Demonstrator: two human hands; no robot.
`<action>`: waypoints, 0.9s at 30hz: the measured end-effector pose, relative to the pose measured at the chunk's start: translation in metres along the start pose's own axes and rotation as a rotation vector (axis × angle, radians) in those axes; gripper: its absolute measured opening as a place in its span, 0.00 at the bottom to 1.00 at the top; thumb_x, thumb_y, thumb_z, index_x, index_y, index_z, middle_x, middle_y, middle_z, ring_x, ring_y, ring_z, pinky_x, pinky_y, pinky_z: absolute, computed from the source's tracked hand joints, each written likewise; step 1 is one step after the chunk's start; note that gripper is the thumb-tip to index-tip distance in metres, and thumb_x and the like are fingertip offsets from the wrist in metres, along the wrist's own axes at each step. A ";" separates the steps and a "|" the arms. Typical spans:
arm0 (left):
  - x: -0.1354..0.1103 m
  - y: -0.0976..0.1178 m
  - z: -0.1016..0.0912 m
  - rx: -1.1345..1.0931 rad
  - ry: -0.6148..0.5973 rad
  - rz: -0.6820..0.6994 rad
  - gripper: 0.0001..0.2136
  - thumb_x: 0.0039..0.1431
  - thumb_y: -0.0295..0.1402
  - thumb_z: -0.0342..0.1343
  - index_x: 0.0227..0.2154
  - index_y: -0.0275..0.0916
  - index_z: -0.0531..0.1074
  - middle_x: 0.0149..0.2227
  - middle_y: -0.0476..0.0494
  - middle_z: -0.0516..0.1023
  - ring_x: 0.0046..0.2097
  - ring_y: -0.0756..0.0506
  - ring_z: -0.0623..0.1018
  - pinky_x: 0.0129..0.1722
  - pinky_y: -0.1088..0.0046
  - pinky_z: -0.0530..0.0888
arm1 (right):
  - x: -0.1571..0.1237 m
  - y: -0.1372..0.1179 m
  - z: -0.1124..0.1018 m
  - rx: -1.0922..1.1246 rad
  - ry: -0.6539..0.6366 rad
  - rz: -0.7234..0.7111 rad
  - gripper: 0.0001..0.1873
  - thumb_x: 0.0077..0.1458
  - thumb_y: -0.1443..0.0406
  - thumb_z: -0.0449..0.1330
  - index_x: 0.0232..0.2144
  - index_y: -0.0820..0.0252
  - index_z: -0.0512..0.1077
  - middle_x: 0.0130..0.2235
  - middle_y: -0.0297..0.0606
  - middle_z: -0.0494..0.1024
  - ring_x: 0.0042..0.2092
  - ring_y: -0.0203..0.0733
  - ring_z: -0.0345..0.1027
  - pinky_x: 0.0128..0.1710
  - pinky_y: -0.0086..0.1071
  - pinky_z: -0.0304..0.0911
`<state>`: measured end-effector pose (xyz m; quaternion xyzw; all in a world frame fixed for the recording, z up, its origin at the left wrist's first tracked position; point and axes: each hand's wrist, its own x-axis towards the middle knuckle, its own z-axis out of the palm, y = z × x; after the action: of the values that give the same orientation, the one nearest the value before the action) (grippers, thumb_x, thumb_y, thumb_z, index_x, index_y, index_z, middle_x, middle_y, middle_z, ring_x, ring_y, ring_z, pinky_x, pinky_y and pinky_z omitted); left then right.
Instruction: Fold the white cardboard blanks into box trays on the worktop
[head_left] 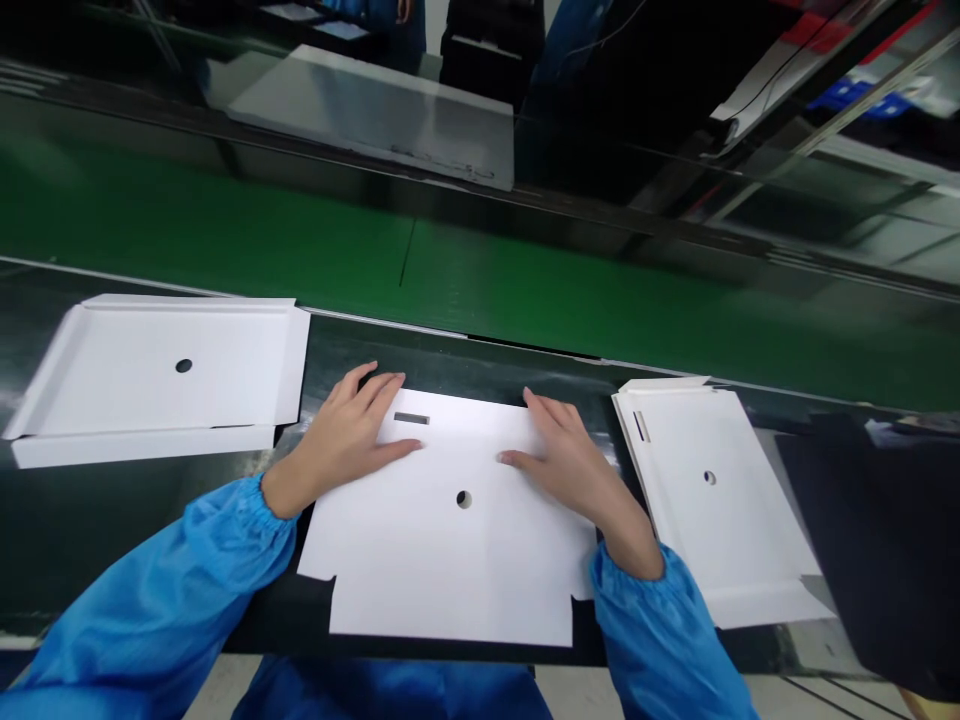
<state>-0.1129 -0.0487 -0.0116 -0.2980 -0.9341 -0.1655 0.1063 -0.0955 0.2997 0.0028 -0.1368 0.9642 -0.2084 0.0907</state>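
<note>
A flat white cardboard blank (450, 575) lies in front of me, with notched near corners, a slot at its far left and a round hole in the middle. My left hand (349, 430) is at the far left corner, its fingers at the edge and its thumb stretched over the top face near the slot. On the far right corner, my right hand (562, 445) has its fingers along the edge and its thumb on the card. Both hands hold the blank; their palms hide its corners.
To the left lies a white cardboard tray (127, 370) with raised edges and a round hole. On the right sits a stack of white cardboard pieces (742, 520), beside a black sheet (885, 550). A green conveyor belt (480, 270) runs beyond the dark worktop (150, 540).
</note>
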 end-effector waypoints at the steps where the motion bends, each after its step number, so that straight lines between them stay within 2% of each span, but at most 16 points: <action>1: 0.000 -0.001 0.002 -0.014 0.005 -0.007 0.38 0.66 0.55 0.60 0.64 0.25 0.66 0.61 0.29 0.72 0.66 0.25 0.64 0.61 0.44 0.73 | 0.006 0.002 0.002 0.005 -0.014 0.022 0.51 0.57 0.50 0.71 0.71 0.75 0.60 0.64 0.54 0.67 0.64 0.59 0.58 0.66 0.53 0.63; 3: 0.000 0.000 0.003 -0.035 0.031 -0.014 0.35 0.65 0.53 0.62 0.60 0.26 0.68 0.58 0.30 0.74 0.64 0.27 0.65 0.61 0.45 0.73 | 0.011 0.003 0.005 0.000 0.038 0.002 0.45 0.52 0.54 0.75 0.65 0.70 0.69 0.58 0.51 0.70 0.59 0.57 0.61 0.62 0.52 0.66; 5: 0.001 0.003 0.001 -0.037 0.068 -0.006 0.33 0.65 0.51 0.63 0.59 0.25 0.69 0.57 0.29 0.74 0.64 0.27 0.66 0.61 0.46 0.73 | 0.010 0.001 0.008 -0.042 0.167 -0.085 0.38 0.49 0.57 0.77 0.58 0.68 0.74 0.54 0.49 0.71 0.55 0.55 0.62 0.58 0.51 0.68; 8: 0.002 0.007 -0.002 -0.020 0.110 0.014 0.32 0.65 0.49 0.63 0.59 0.24 0.68 0.58 0.28 0.73 0.65 0.26 0.65 0.62 0.44 0.72 | 0.000 -0.006 0.009 -0.130 0.339 -0.210 0.36 0.51 0.56 0.76 0.57 0.68 0.72 0.54 0.51 0.72 0.55 0.56 0.62 0.54 0.51 0.68; 12: 0.001 0.009 -0.004 -0.042 0.143 0.014 0.28 0.67 0.46 0.63 0.58 0.27 0.68 0.58 0.31 0.75 0.66 0.28 0.65 0.63 0.45 0.72 | -0.011 -0.014 0.011 -0.222 0.448 -0.272 0.35 0.63 0.52 0.67 0.63 0.68 0.66 0.56 0.52 0.73 0.57 0.59 0.64 0.56 0.52 0.64; 16: 0.000 0.008 -0.003 -0.037 0.159 0.028 0.27 0.67 0.44 0.63 0.60 0.29 0.67 0.60 0.33 0.74 0.67 0.28 0.65 0.63 0.45 0.72 | -0.012 -0.016 0.014 -0.202 0.458 -0.276 0.32 0.66 0.51 0.63 0.62 0.66 0.65 0.58 0.50 0.73 0.59 0.58 0.65 0.62 0.51 0.60; 19: 0.000 0.008 -0.004 -0.016 0.174 0.042 0.26 0.67 0.42 0.64 0.59 0.29 0.67 0.61 0.33 0.74 0.67 0.28 0.66 0.63 0.45 0.72 | -0.011 -0.017 0.015 -0.192 0.473 -0.259 0.27 0.66 0.48 0.61 0.53 0.65 0.68 0.52 0.48 0.76 0.55 0.54 0.69 0.65 0.51 0.56; 21: 0.002 0.011 -0.006 -0.004 0.186 0.056 0.22 0.67 0.41 0.64 0.54 0.31 0.67 0.60 0.33 0.75 0.68 0.27 0.66 0.63 0.45 0.72 | -0.012 -0.019 0.012 -0.226 0.479 -0.227 0.24 0.67 0.48 0.60 0.49 0.63 0.68 0.47 0.45 0.78 0.50 0.52 0.71 0.66 0.53 0.52; 24: 0.007 0.017 -0.010 -0.003 0.175 0.063 0.14 0.67 0.34 0.64 0.45 0.34 0.65 0.56 0.36 0.79 0.69 0.28 0.66 0.63 0.45 0.71 | -0.010 -0.025 0.004 -0.275 0.437 -0.162 0.16 0.69 0.53 0.61 0.46 0.60 0.70 0.43 0.41 0.80 0.44 0.51 0.74 0.67 0.59 0.46; 27: 0.014 0.023 -0.012 -0.022 0.123 0.014 0.11 0.65 0.28 0.64 0.44 0.34 0.66 0.51 0.30 0.80 0.68 0.32 0.70 0.61 0.50 0.74 | -0.001 -0.031 -0.007 -0.275 0.342 -0.131 0.10 0.63 0.62 0.67 0.43 0.59 0.73 0.40 0.37 0.81 0.39 0.48 0.74 0.66 0.63 0.43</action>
<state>-0.1097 -0.0281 0.0091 -0.2951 -0.9218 -0.1929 0.1614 -0.0891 0.2759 0.0224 -0.1730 0.9739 -0.1008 -0.1072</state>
